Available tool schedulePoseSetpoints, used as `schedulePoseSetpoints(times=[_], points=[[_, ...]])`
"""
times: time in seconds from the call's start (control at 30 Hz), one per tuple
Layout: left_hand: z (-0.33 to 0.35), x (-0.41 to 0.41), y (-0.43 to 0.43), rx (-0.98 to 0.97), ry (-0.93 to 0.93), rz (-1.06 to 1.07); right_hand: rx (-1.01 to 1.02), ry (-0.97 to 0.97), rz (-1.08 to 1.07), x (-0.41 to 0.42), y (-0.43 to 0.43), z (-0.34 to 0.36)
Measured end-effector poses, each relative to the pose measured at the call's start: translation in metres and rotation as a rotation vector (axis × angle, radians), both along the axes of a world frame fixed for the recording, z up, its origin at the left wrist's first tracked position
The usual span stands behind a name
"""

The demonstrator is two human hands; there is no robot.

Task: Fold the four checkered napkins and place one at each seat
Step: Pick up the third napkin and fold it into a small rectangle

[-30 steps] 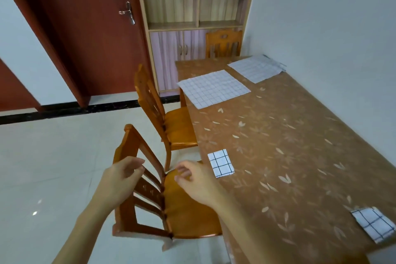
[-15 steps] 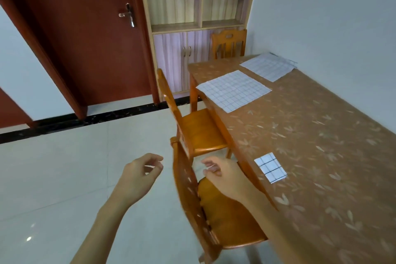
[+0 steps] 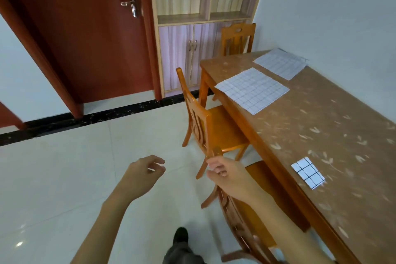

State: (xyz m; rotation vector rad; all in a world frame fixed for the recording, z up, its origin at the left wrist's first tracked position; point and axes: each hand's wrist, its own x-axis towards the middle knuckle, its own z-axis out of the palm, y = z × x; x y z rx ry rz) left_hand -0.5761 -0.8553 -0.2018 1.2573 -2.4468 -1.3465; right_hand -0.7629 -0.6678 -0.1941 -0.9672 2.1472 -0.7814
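Observation:
A small folded checkered napkin (image 3: 308, 172) lies near the table's (image 3: 321, 126) left edge, in front of the nearest chair (image 3: 257, 180). Two unfolded checkered napkins lie flat further along the table, one (image 3: 252, 90) by the middle chair (image 3: 222, 126) and one (image 3: 280, 63) at the far end. My left hand (image 3: 142, 172) hangs over the floor, fingers loosely curled and empty. My right hand (image 3: 229, 174) is at the top of the nearest chair's back, fingers curled with nothing held. Whether it touches the post I cannot tell.
A third chair (image 3: 237, 38) stands at the table's far end before a wooden cabinet (image 3: 192, 49). A red-brown door (image 3: 85, 28) is at the back left. Pale tiled floor (image 3: 64, 178) spreads to the left, and my dark shoe (image 3: 181, 236) shows below.
My view has swung left and moved along the table, so chairs and napkins shifted right. The folded napkin at the near right corner has left the view. Both hands stay empty.

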Motion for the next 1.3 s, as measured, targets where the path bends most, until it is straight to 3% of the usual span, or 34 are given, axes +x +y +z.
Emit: schedulePoseSetpoints(times=[0.23, 0.43, 0.67, 0.83, 1.3], points=[[-0.013, -0.030, -0.120, -0.038, -0.122, -0.075, 0.056, 0.038, 0.093, -0.037, -0.123, -0.036], [0.008, -0.110, -0.220, -0.115, -0.234, -0.161, 0.084, 0.150, 0.113, -0.097, -0.208, -0.023], [0.004, -0.229, -0.272, -0.104, -0.189, -0.354, 0.053, 0.182, -0.097, -0.173, -0.237, -0.008], [-0.005, -0.305, -0.306, -0.071, -0.131, -0.509, 0.175, 0.144, -0.250, -0.214, -0.234, -0.010], [-0.014, -0.486, -0.412, 0.026, -0.046, -0.968, 0.219, 0.084, -0.755, -0.273, -0.326, -0.035]])
